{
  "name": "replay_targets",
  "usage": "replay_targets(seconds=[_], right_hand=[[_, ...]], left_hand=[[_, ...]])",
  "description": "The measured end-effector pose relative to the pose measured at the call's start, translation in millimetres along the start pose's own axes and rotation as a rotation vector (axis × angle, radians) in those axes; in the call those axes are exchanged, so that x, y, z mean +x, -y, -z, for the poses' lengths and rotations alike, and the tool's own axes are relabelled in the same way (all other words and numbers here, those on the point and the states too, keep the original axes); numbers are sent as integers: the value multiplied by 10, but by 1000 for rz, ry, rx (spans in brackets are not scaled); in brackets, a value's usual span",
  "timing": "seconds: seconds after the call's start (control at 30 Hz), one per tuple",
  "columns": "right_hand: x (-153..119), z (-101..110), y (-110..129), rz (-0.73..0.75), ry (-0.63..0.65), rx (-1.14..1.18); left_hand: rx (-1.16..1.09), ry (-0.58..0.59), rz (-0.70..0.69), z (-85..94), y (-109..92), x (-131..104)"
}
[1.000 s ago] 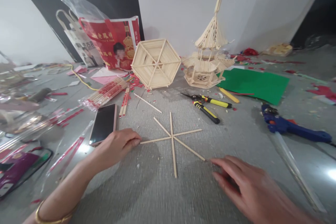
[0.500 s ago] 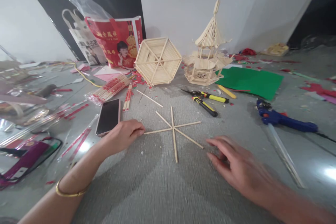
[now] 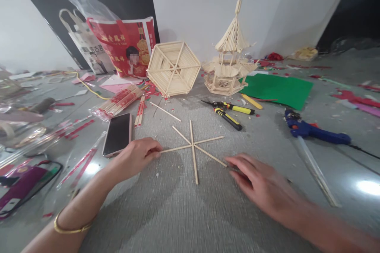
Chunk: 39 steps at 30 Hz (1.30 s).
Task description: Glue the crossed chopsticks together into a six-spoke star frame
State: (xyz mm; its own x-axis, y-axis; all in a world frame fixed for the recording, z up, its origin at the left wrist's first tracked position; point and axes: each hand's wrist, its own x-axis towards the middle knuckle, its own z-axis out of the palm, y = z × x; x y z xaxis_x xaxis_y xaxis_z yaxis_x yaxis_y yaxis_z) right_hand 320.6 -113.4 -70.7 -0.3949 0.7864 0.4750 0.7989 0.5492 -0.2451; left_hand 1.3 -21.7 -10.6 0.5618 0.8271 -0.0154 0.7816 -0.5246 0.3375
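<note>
Thin wooden sticks [image 3: 194, 162] lie flat on the grey surface, their spokes meeting at one centre like a six-armed star. My left hand [image 3: 144, 152] pinches the outer end of the left spoke between thumb and finger. At the lower-right spoke's tip is my right hand [image 3: 252, 178], thumb and forefinger apart around it; I cannot tell whether a fingertip touches the wood. A single loose stick [image 3: 165, 111] rests behind the star. Beyond it stand a hexagonal stick panel [image 3: 175, 69], tilted up, and a small pagoda model [image 3: 230, 55] made of sticks.
Yellow-black pliers [image 3: 227, 112] lie behind the star. To the right are a blue glue gun [image 3: 320, 132] with a clear glue stick and a green sheet [image 3: 276, 89]. A phone [image 3: 118, 134], wrapped chopsticks [image 3: 117, 101] and a red bag [image 3: 118, 47] are on the left.
My right hand has come inward to the tip of the lower-right spoke. My left hand stays at the left spoke's end. The whole view has shifted slightly.
</note>
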Motion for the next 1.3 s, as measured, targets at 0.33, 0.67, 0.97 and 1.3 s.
replay_targets(seconds=[0.33,0.67,0.97,1.3], right_hand=[[8,49,48,-10,34,65],[3,86,85,-60,43,74],[42,54,49,-75,37,67],[163,53,118,-216,156,68]], left_hand=[[-36,0,-7,-16,3,-1],[-30,-7,-4,-1,-17,-4],[-31,-11,-10,-19,13,5],[-38,-145,-3,-47,39,65]])
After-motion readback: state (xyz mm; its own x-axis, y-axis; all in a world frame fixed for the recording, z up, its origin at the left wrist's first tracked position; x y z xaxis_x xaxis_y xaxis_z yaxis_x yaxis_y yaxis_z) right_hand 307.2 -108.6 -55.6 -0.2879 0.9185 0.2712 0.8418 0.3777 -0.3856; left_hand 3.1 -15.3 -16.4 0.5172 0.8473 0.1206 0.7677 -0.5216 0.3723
